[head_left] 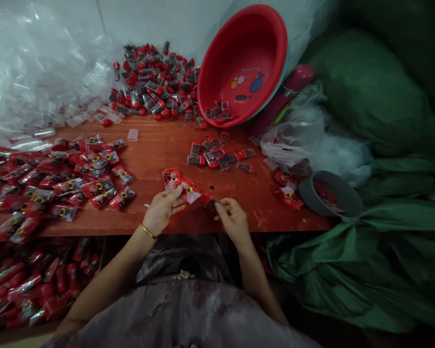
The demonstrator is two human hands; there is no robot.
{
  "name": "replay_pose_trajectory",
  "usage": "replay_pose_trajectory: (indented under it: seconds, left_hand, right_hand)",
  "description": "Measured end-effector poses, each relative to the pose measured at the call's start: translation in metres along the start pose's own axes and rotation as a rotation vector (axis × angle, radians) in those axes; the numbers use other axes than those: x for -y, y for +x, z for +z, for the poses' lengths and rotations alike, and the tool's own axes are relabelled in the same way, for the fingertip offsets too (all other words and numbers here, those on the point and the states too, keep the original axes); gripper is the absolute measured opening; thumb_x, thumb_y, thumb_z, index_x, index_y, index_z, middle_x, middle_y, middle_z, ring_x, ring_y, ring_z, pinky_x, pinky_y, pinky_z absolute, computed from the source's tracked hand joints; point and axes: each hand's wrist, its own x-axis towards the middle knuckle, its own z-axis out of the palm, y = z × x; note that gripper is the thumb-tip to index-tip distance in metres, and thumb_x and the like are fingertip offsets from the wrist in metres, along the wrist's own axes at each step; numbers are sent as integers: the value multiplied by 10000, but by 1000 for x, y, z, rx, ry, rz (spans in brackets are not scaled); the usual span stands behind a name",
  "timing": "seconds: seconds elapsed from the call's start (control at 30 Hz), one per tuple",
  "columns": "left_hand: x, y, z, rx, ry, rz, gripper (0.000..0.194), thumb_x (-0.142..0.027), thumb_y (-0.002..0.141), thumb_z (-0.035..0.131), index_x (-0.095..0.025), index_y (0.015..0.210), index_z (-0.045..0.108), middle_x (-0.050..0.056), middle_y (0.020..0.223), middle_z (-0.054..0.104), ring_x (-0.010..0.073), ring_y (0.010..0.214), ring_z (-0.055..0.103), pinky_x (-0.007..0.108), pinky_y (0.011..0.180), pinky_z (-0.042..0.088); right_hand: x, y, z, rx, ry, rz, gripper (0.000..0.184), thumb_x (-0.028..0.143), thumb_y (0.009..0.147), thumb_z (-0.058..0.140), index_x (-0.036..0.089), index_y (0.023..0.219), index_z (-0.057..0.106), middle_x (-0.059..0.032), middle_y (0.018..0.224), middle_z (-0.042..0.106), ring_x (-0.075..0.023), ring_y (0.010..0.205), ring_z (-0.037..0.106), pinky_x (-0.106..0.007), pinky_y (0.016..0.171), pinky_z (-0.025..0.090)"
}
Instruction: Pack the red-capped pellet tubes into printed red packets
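Note:
My left hand (164, 209) pinches a red printed packet (189, 189) with a clear end, just above the front of the wooden table. Another red printed piece (171, 175) shows right behind its fingertips. My right hand (234, 220) has its thumb and fingers closed on a small dark bottle with a red end (210, 202), partly hidden and blurred. That red end is close to the packet; whether it touches I cannot tell. Beyond both hands lie several small clear bottles with red caps and dark contents (215, 155).
Finished-looking red packets (90, 166) are heaped at left, more (39, 285) below the table edge. Behind are clear plastic tubes (47, 72), piled capped bottles (155, 79) and a tilted red basin (244, 58). At right stand a grey bowl (329, 195) and green sacks (369, 96).

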Motion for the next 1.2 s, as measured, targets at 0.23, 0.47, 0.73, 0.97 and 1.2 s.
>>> replay_pose_trajectory:
  seconds: [0.23,0.47,0.73,0.97,1.2]
  left_hand:
    - [2,0,-1,23,64,-10,449,-432,449,862,-129,717,667,40,739,704,137,658,641,260,655,499]
    - [5,0,-3,36,173,68,421,-426,451,858,-113,662,672,23,647,662,102,578,598,219,576,460]
    - [8,-4,7,56,188,151,421,-417,398,867,-122,619,661,-18,578,631,58,505,516,191,519,403]
    - [28,-5,13,27,178,227,365,-378,481,844,-129,709,706,-8,623,665,59,520,517,203,567,419]
    - [41,-4,21,-32,-17,296,343,-383,501,837,-147,713,708,-1,664,681,74,574,567,203,609,449]
  right_hand:
    - [25,-28,-22,56,161,-144,128,334,834,566,210,860,559,53,604,529,-91,497,497,-207,491,388]
    - [32,-26,-10,49,68,-201,108,305,819,570,197,827,559,44,626,527,-86,517,489,-206,506,395]
    - [31,-28,9,99,286,-66,167,364,838,558,200,820,540,68,560,500,-74,452,481,-196,473,394]
    - [35,-25,19,-11,392,25,208,398,839,556,191,826,539,76,487,510,-80,413,481,-201,459,402]
    - [35,-25,30,-88,446,24,218,412,850,547,195,842,524,87,480,508,-77,381,487,-194,426,389]
